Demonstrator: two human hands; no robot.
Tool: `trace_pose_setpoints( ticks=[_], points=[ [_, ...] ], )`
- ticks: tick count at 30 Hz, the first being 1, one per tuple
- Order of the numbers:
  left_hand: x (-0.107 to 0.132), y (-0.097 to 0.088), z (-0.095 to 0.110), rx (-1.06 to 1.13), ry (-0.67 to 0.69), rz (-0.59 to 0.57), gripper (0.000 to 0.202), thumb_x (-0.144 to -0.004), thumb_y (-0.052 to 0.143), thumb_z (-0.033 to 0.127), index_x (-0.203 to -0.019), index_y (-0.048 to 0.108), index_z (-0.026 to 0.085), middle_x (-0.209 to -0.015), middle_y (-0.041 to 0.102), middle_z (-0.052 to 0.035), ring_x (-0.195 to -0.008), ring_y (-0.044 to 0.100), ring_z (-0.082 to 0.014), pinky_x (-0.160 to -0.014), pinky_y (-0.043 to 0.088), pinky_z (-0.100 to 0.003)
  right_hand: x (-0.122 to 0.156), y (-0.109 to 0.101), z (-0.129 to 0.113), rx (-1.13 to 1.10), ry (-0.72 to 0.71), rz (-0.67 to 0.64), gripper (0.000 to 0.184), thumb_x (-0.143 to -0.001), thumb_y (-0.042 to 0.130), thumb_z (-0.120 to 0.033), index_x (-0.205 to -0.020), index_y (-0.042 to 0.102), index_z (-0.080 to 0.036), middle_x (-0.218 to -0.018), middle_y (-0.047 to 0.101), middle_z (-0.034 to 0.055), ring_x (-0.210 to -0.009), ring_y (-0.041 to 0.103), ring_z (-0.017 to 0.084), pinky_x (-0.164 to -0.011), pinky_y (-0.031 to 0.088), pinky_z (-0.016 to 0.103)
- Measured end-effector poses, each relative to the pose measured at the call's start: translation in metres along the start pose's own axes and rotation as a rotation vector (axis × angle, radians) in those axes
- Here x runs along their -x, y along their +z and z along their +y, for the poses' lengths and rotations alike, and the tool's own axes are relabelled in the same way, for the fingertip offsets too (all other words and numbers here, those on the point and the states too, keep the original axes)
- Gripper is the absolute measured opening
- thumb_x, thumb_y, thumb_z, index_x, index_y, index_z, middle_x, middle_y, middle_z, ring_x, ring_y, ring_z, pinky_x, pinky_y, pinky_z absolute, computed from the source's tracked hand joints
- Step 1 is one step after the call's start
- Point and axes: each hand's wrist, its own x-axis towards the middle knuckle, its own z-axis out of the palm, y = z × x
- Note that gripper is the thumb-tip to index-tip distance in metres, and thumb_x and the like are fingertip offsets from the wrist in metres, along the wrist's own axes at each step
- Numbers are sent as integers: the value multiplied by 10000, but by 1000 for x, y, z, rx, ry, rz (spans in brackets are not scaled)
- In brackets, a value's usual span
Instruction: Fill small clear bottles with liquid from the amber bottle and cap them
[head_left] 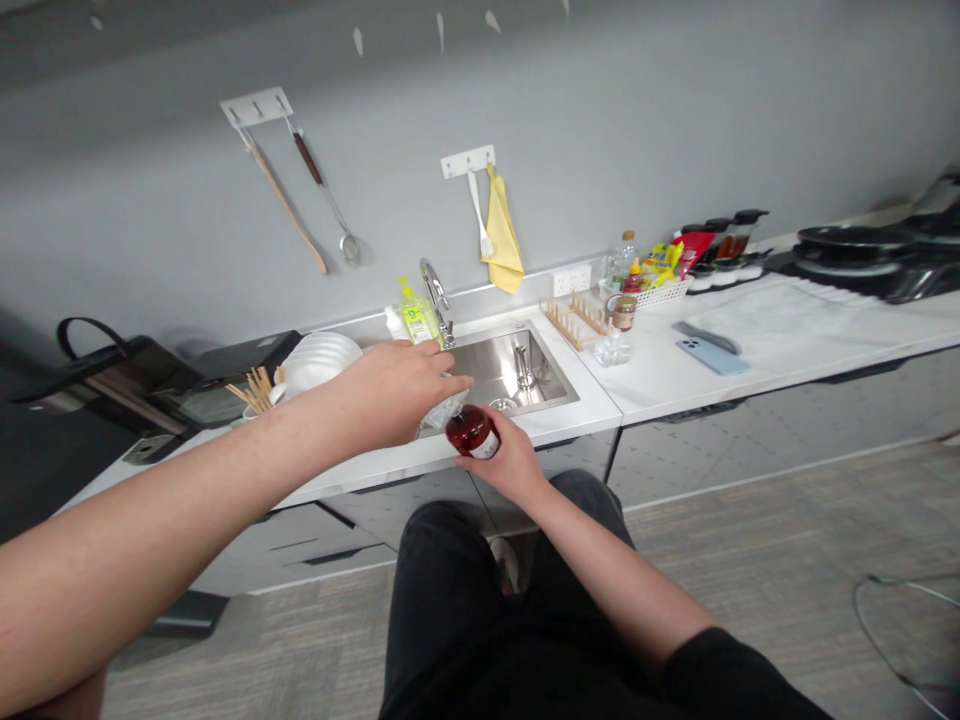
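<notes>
My right hand is wrapped round a dark red-brown bottle with a white label, in front of the sink's near edge. Just left of it, my left hand grips a clear, see-through container from above. The container is tilted, its lower end at the top of the bottle; whether the two touch I cannot tell. Most of the container is hidden by my fingers. Behind both hands lies the steel sink with its tap. A yellow-green pump bottle stands beside the tap.
Stacked white plates and chopsticks stand on the left. Right of the sink are a wooden rack, a small jar, a blue phone and a white basket. A yellow cloth hangs on the wall.
</notes>
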Motion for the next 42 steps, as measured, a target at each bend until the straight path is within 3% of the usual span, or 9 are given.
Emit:
trace_pose_setpoints(
  ticks=[10, 18, 29, 37, 42],
  points=[
    [1, -7, 0, 24, -3, -2, 772, -903, 751, 118, -1629, 635, 355, -1382, 761, -113, -1325, 651, -349, -1039, 523, -444, -1, 0, -5, -2, -16, 18, 907, -686, 1048, -310, -1513, 679, -277, -1467, 788, 108, -1341, 765, 372, -1217, 577, 547],
    [1, -8, 1, -50, 32, 57, 717, -884, 730, 90, -1563, 693, 317, -1304, 783, -107, -1256, 684, -331, -955, 543, -426, -2, 0, -7, -9, -26, 22, 907, -689, 1045, -304, -1518, 679, -263, -1465, 788, 106, -1338, 765, 366, -1219, 573, 549],
    [2, 2, -5, 22, 1, 73, 753, -880, 754, 133, -1597, 673, 346, -1314, 777, -109, -1286, 687, -346, -1030, 539, -453, -2, 2, -5, -24, -20, 20, 898, -685, 1051, -298, -1503, 681, -272, -1469, 787, 108, -1341, 760, 375, -1209, 572, 555],
    [7, 28, -23, 234, -20, 163, 775, -827, 827, 201, -1572, 697, 368, -1337, 793, -93, -1290, 713, -367, -1064, 567, -470, -3, 0, 3, -45, -36, 4, 898, -694, 1056, -346, -1507, 683, -272, -1459, 792, 100, -1348, 760, 369, -1214, 567, 541],
    [13, 72, -31, 554, -118, 264, 858, -771, 948, 329, -1586, 687, 378, -1451, 782, -82, -1318, 730, -395, -1135, 560, -533, -4, -1, 13, -90, -23, -35, 906, -700, 1056, -411, -1506, 678, -250, -1466, 787, 123, -1361, 753, 378, -1220, 557, 540]
  ],
)
